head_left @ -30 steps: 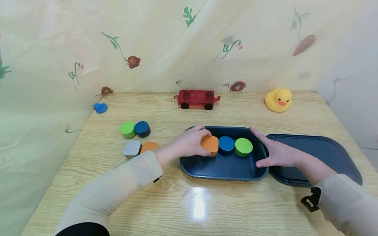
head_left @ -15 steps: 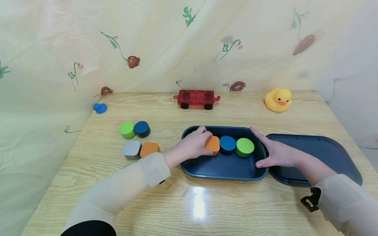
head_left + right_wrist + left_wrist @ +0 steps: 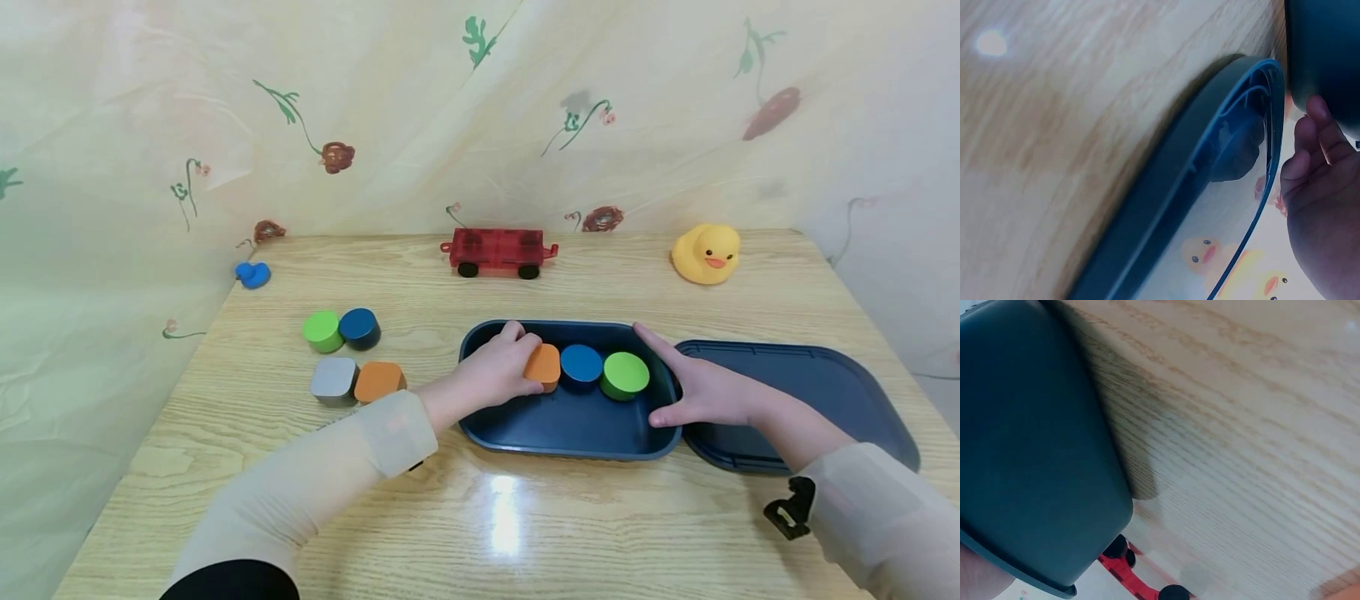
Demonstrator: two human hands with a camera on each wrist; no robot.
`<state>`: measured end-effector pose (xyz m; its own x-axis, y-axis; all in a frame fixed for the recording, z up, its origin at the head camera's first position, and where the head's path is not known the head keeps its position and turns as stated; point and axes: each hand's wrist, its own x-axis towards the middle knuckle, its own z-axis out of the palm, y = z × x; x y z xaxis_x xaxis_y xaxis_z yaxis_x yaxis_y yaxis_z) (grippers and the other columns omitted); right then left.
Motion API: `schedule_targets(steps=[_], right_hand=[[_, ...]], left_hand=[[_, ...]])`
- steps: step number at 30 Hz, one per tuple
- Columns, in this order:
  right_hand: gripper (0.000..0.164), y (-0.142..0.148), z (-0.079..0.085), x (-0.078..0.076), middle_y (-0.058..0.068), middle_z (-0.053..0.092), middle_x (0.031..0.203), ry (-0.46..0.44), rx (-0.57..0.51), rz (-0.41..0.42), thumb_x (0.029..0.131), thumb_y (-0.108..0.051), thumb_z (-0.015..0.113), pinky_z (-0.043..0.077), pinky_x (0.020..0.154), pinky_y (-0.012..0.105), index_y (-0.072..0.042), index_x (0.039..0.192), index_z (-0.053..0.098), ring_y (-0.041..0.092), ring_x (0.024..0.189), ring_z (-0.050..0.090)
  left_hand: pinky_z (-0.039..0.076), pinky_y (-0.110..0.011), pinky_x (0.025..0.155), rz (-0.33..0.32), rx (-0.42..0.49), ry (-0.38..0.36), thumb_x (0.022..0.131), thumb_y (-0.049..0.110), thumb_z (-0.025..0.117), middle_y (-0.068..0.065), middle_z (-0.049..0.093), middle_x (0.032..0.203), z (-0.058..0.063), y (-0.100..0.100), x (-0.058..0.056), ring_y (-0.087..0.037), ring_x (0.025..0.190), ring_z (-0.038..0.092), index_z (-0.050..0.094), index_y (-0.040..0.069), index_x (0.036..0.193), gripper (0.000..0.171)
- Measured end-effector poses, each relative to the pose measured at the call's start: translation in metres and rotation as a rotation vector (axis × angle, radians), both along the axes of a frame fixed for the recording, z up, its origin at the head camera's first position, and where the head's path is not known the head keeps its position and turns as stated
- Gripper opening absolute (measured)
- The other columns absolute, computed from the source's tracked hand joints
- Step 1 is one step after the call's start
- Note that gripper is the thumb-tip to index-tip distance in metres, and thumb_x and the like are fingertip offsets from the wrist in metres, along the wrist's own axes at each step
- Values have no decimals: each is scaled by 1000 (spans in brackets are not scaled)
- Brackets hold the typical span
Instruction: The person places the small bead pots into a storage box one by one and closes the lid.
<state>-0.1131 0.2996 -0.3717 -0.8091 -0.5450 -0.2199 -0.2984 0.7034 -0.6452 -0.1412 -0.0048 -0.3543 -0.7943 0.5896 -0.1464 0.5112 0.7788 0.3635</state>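
Note:
In the head view my left hand [image 3: 495, 364] reaches over the left end of a dark blue box [image 3: 570, 437] and pinches an orange rounded-square block [image 3: 543, 367] inside it. A blue round block [image 3: 581, 367] and a green round block [image 3: 626, 375] stand in a row to its right. My right hand [image 3: 708, 387] grips the box's right end, thumb over the rim. Seen from the right wrist, its curled fingers [image 3: 1319, 128] lie against the outer wall of the box [image 3: 1329, 56]. The left wrist view shows mostly the box's outside wall [image 3: 1035, 450].
A dark blue lid [image 3: 810, 383] lies right of the box. Left of it are green [image 3: 323, 331], dark blue [image 3: 360, 328], grey [image 3: 334, 380] and orange [image 3: 379, 380] blocks. A red toy wagon [image 3: 498, 252], yellow duck [image 3: 706, 253] and small blue duck [image 3: 253, 275] stand farther back.
My left hand has shifted slightly right with the orange block, and the blue and green blocks in the box have slid a little right. My right hand has stayed in place.

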Motion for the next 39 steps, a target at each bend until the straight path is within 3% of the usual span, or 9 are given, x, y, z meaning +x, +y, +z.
schedule_targets(steps=[8, 15, 21, 27, 34, 39], right_hand=[[112, -1, 1, 0, 28, 12, 150, -2, 6, -2, 78, -30, 77, 32, 92, 65, -26, 151, -9, 53, 123, 34], [112, 0, 1, 1, 29, 12, 150, 2, 10, -2, 78, -30, 76, 31, 92, 65, -25, 151, -9, 53, 123, 34], [112, 0, 2, 0, 29, 13, 150, 6, 17, 0, 78, -31, 76, 32, 92, 65, -24, 151, -9, 52, 123, 35], [113, 1, 2, -1, 30, 14, 149, 5, 15, 3, 77, -29, 77, 32, 92, 64, -25, 151, -9, 52, 122, 36], [113, 0, 2, -2, 29, 15, 149, 2, 17, 9, 77, -29, 77, 33, 91, 64, -25, 151, -9, 51, 121, 38], [113, -1, 3, -3, 29, 14, 150, -5, 12, 14, 77, -29, 77, 33, 91, 64, -25, 150, -9, 51, 123, 36]], left_hand=[[45, -22, 76, -21, 14, 48, 83, 36, 71, -7, 43, 116, 1, -4, 3, -16, 90, 50, 50, 9, 129, 57], [45, -28, 90, -15, 46, 62, 84, 42, 68, -9, 43, 128, 16, -19, 0, -18, 105, 49, 45, 9, 137, 67], [43, -35, 94, 64, 101, 38, 82, 46, 69, -8, 42, 132, 25, -49, -11, -21, 113, 46, 44, 12, 139, 71], [36, -44, 100, 158, 85, 15, 80, 50, 69, -10, 40, 137, 31, -88, -25, -27, 123, 38, 39, 12, 142, 79], [28, -53, 102, 175, 67, -48, 80, 51, 68, -12, 38, 140, 23, -134, -41, -33, 127, 32, 32, 11, 145, 85], [27, -54, 102, 196, 36, -39, 81, 48, 68, -15, 36, 142, 18, -155, -45, -37, 127, 31, 31, 8, 146, 85]])
